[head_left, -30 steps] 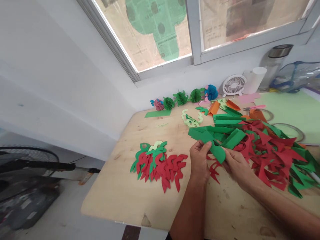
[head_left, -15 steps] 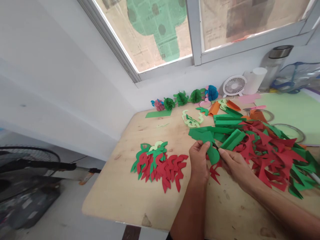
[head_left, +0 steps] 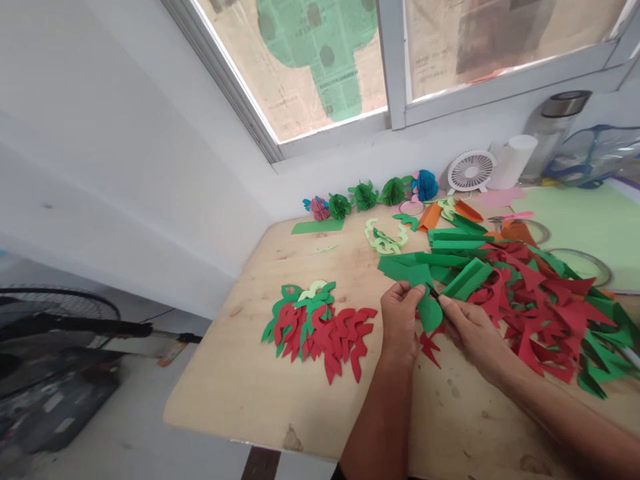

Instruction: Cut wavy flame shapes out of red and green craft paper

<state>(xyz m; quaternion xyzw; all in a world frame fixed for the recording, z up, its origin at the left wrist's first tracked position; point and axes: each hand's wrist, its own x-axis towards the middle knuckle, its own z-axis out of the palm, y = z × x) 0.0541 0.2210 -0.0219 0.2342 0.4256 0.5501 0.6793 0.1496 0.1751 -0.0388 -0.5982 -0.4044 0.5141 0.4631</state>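
Observation:
My left hand (head_left: 401,321) pinches a green paper piece (head_left: 430,313) between thumb and fingers. Opposite it, my right hand (head_left: 473,330) is closed on scissors (head_left: 434,293), whose dark blades meet the paper's upper edge; the handles are hidden inside the hand. Below the held piece lie small red paper scraps (head_left: 430,348) on the wooden table (head_left: 240,393). Left of my hands are cut wavy red shapes (head_left: 335,337), overlapping green ones (head_left: 275,317). A heap of red offcuts (head_left: 540,313) spreads beside my right hand, mixed with green folded strips (head_left: 467,279).
Pale green wavy cutouts (head_left: 387,243) lie farther back. Several honeycomb paper turtles (head_left: 364,195) line the wall beside a small white fan (head_left: 471,171) and a glass bottle (head_left: 553,140). A light green sheet (head_left: 595,227) covers the right side. A black floor fan (head_left: 55,340) stands left.
The view has shifted slightly. Both hands keep nearly the same place, with the scissors still at the green paper and the held piece turned a little.

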